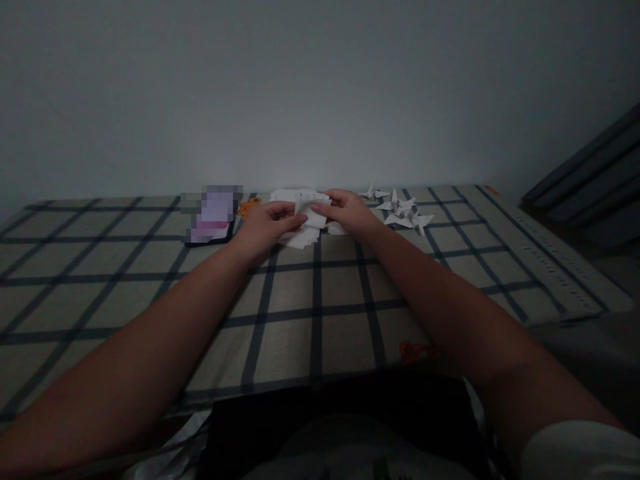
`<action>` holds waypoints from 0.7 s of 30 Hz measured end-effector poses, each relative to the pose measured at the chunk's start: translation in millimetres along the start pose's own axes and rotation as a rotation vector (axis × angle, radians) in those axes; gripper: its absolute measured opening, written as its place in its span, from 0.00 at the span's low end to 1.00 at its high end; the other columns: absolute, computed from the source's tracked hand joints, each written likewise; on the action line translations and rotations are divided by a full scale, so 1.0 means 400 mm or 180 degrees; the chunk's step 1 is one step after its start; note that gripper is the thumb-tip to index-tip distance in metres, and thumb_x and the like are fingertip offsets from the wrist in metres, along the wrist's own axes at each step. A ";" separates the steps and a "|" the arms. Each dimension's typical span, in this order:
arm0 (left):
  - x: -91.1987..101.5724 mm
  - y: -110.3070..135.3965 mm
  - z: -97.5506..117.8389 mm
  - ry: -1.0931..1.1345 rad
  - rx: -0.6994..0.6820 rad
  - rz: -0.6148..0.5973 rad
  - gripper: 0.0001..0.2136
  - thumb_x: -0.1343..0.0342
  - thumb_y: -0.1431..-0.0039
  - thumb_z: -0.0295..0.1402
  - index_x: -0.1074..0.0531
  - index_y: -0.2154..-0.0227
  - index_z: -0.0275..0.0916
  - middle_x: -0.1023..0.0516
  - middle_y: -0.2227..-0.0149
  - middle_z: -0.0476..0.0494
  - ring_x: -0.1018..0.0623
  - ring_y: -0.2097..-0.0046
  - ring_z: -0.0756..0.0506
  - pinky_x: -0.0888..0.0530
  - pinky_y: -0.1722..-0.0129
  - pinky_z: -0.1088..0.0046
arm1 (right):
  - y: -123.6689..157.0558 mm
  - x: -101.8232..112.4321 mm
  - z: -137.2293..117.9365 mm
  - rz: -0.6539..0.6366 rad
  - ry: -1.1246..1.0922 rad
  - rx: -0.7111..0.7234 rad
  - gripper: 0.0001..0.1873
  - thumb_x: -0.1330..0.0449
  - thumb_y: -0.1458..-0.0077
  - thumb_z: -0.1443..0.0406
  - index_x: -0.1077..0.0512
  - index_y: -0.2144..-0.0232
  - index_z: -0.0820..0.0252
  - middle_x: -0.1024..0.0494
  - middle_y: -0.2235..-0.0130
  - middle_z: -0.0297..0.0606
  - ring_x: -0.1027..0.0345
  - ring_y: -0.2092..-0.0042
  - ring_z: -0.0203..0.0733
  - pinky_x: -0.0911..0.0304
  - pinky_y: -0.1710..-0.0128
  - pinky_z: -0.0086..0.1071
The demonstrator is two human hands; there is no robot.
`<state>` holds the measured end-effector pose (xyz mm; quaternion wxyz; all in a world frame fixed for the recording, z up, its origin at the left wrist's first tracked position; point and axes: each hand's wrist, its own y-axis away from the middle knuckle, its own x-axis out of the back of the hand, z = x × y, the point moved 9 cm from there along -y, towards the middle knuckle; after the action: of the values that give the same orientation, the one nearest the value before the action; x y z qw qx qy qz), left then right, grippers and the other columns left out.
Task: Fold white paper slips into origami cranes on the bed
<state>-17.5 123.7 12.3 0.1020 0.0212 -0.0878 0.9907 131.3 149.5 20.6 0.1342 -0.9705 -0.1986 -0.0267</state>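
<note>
Between my two hands is a small sheet of white paper (311, 212), partly folded or creased. My left hand (265, 228) pinches its left side with thumb and fingers. On the opposite side my right hand (346, 210) grips the upper right edge, thumb on top. Beneath and behind it lies a loose stack of white paper sheets (299, 240), partly covered by my hands. Just right of my right hand, several folded white paper cranes (400, 212) sit in a cluster. The exact folds in the held paper are too dim to make out.
A phone (214, 217) with a lit, blurred screen lies left of my left hand. A checked cloth (295, 293) covers the table, which meets a plain wall (320, 93) at the back. Dark folded fabric (590, 160) hangs at the right.
</note>
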 end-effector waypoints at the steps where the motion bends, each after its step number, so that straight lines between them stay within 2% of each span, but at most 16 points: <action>1: 0.007 -0.002 -0.002 0.0028 0.0013 0.0082 0.19 0.26 0.55 0.40 0.17 0.61 0.36 0.16 0.65 0.41 0.21 0.67 0.48 0.26 0.66 0.73 | -0.002 0.003 0.001 0.0025 -0.0008 0.0029 0.15 0.32 0.49 0.58 0.27 0.63 0.60 0.24 0.66 0.34 0.31 0.65 0.36 0.31 0.65 0.30; 5: 0.037 -0.009 -0.018 -0.0023 0.0108 0.0417 0.18 0.27 0.58 0.39 0.17 0.64 0.36 0.18 0.68 0.44 0.23 0.70 0.49 0.28 0.69 0.74 | -0.012 0.008 0.008 0.0066 -0.0130 0.0111 0.14 0.31 0.52 0.61 0.28 0.64 0.59 0.23 0.63 0.34 0.30 0.62 0.36 0.31 0.66 0.27; 9: 0.042 -0.011 -0.023 -0.0188 0.0101 0.0433 0.15 0.28 0.56 0.38 0.18 0.66 0.36 0.19 0.70 0.46 0.26 0.72 0.51 0.30 0.71 0.76 | -0.014 0.008 0.017 0.0094 -0.0142 0.0052 0.11 0.32 0.51 0.65 0.28 0.65 0.58 0.21 0.63 0.35 0.29 0.61 0.36 0.31 0.66 0.27; 14: 0.039 -0.010 0.014 -0.0138 -0.0304 0.0486 0.21 0.29 0.56 0.35 0.19 0.56 0.39 0.16 0.60 0.43 0.21 0.63 0.48 0.25 0.63 0.73 | -0.010 0.002 0.012 0.0068 -0.0026 -0.0026 0.09 0.32 0.51 0.67 0.26 0.65 0.60 0.21 0.64 0.36 0.29 0.64 0.35 0.31 0.65 0.28; 17: 0.050 -0.007 0.039 -0.0229 -0.0548 0.0657 0.27 0.30 0.56 0.33 0.23 0.49 0.41 0.17 0.62 0.45 0.21 0.64 0.48 0.23 0.61 0.71 | -0.008 -0.002 0.017 0.0024 0.0047 -0.0127 0.10 0.31 0.50 0.65 0.26 0.66 0.62 0.23 0.67 0.35 0.31 0.67 0.34 0.32 0.67 0.28; 21: 0.058 0.002 0.066 -0.0631 -0.0828 0.0760 0.21 0.31 0.53 0.34 0.20 0.54 0.39 0.16 0.61 0.43 0.19 0.61 0.46 0.22 0.58 0.69 | -0.011 -0.002 0.026 0.0016 0.0204 -0.0131 0.09 0.32 0.48 0.65 0.27 0.67 0.62 0.24 0.69 0.35 0.31 0.68 0.34 0.33 0.69 0.27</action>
<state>-39.5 123.0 39.4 -0.0234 0.0947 -0.2265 0.9691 128.7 156.1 11.6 0.1207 -0.9722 -0.1912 -0.0615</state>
